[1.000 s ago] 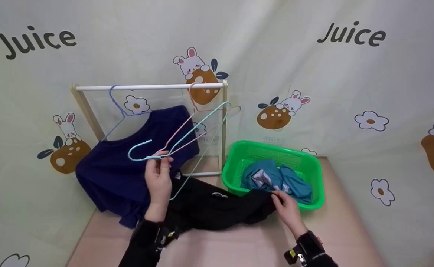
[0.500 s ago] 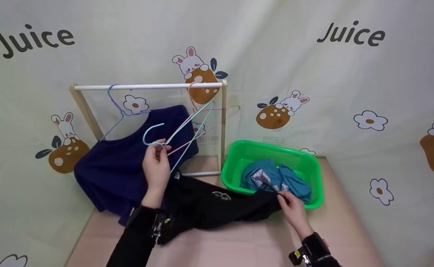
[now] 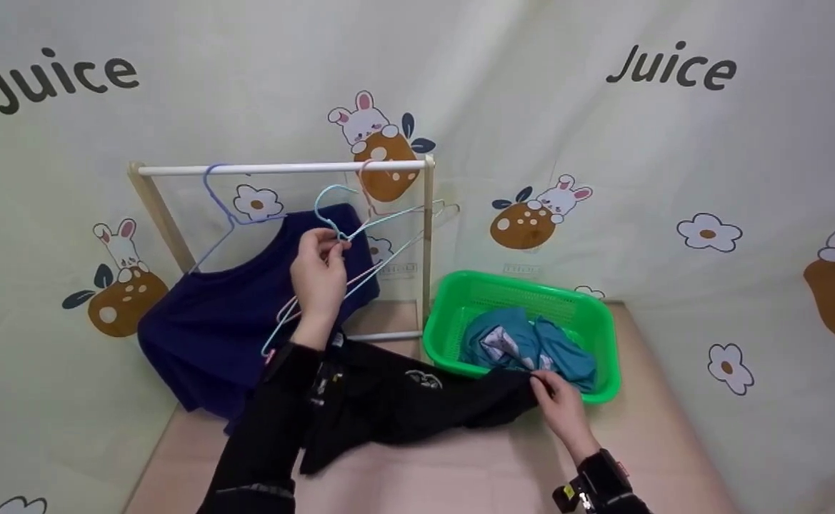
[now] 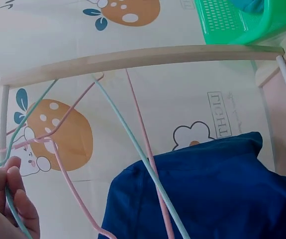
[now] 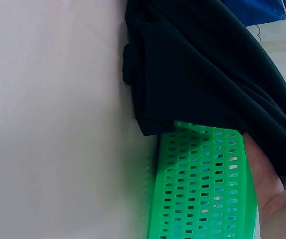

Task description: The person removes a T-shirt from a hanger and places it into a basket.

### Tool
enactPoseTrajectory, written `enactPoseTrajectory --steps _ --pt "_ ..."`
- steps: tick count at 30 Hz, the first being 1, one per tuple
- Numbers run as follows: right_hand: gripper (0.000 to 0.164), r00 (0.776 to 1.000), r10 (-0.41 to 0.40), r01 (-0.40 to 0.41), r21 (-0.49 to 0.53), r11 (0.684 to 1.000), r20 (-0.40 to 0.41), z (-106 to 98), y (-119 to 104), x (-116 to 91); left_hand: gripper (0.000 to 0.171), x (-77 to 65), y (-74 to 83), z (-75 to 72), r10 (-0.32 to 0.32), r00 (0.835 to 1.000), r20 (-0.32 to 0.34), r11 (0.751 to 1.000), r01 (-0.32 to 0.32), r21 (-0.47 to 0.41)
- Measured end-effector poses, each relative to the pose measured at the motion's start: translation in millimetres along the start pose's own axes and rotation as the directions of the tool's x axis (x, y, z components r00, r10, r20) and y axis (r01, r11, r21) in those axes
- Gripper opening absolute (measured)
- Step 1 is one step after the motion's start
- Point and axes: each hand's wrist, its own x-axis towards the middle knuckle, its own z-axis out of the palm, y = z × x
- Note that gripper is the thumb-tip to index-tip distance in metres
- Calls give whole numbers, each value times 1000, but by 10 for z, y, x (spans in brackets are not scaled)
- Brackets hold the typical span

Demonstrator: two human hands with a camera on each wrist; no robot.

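On the table [image 3: 460,475], stretching across the front of the green basket [image 3: 449,314], the black garment [image 3: 417,407] looks soft, limp and best taken by its edge, where the right hand [image 3: 562,408] pinches it, while the raised turquoise hanger [image 4: 132,141] seems light, stiff and best held at its neck, pinched there by the left hand [image 3: 319,277].

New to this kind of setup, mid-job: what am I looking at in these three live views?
No machine here: a person works bare-handed. The widest view comes from a camera on the head, the other two from one on each wrist. The left hand pinches an aqua hanger by a clothes rack, where a dark-blue top hangs. The right hand pinches one end of a black garment stretched over the table. Beside the rack sits a green basket with a teal garment inside.
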Motion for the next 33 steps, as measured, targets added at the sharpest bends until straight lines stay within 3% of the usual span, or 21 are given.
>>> enactPoseTrajectory --steps 7,12,19,29,33 --pt "8 999 -32 32 3 999 -15 36 31 -22 11 173 113 150 12 1000 -19 999 -11 39" --pt "8 999 -34 34 3 999 -18 53 35 -43 10 281 210 248 -7 1000 5 998 7 60" --pt "10 999 37 -37 10 999 3 78 48 -71 8 399 304 376 -23 999 37 995 19 98" --pt "9 998 65 -65 27 998 7 71 68 -116 2 394 272 506 47 997 55 971 -58 232" --pt "10 998 64 -64 25 998 11 66 70 -131 4 352 237 526 38 995 92 957 -63 284"
